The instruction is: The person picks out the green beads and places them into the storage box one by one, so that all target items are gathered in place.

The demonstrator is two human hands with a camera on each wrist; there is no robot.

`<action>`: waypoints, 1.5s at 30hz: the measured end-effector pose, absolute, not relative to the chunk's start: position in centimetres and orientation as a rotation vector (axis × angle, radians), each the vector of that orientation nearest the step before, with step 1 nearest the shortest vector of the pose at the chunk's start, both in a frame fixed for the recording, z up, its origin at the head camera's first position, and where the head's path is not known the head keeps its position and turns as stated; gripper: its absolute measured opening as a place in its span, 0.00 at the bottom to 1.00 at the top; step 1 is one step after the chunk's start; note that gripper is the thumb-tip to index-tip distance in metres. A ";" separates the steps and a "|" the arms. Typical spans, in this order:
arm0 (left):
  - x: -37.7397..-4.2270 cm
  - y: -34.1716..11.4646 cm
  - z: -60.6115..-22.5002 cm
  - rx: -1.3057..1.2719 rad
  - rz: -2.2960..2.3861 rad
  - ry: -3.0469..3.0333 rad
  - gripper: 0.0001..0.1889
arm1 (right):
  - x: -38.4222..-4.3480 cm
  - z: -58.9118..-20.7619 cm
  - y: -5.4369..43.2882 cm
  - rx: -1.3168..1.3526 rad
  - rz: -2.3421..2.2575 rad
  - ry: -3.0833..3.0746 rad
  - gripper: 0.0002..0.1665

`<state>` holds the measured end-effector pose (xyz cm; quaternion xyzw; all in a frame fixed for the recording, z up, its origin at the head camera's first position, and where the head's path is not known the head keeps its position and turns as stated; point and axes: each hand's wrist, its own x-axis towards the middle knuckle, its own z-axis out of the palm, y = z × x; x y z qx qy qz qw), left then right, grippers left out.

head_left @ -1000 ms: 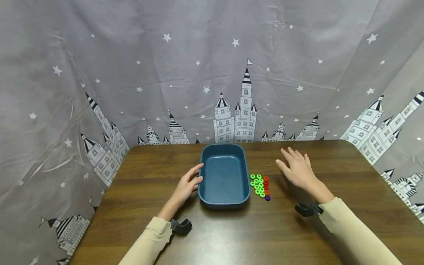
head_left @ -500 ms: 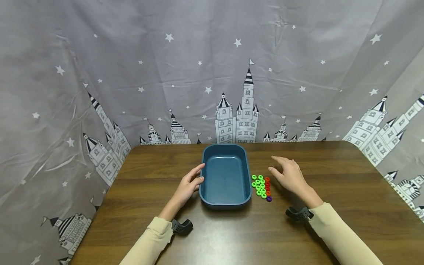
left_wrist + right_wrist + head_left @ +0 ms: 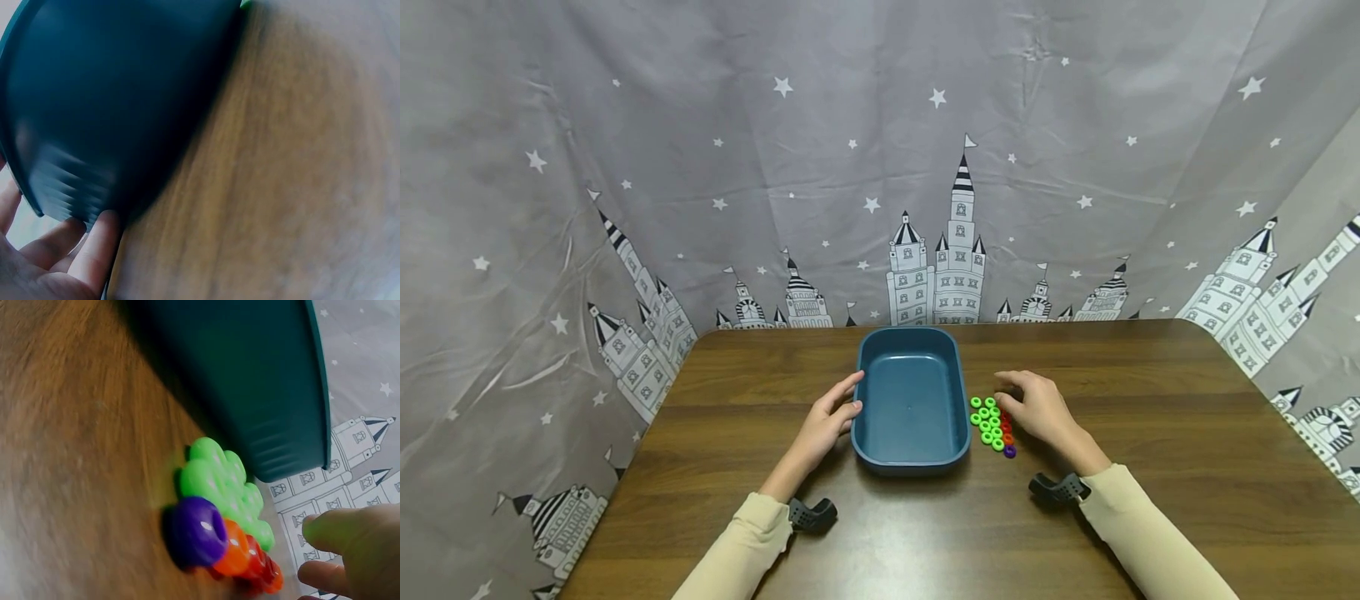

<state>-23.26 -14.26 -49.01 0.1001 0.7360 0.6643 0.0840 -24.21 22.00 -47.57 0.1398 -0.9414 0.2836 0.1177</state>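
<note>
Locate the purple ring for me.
In the head view, the purple ring sits right of the blue tray, at the near end of the red and orange rings.

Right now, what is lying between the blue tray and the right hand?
In the head view, small green rings lie beside the blue tray, then red and orange rings closer to the right hand, which partly hides that row.
</note>
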 end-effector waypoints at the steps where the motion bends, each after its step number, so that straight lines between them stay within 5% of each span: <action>1: -23.2 -14.3 -49.0 0.302 1.983 2.198 0.29 | -24.2 -47.7 21.9 0.414 0.833 -2.759 0.20; 27: -23.2 -14.3 -49.0 0.280 1.968 2.209 0.28 | -24.4 -48.7 21.2 0.482 0.881 -2.734 0.10; 45: -23.2 -14.3 -48.9 0.288 1.956 2.225 0.28 | -24.4 -49.2 21.3 0.534 0.800 -2.732 0.13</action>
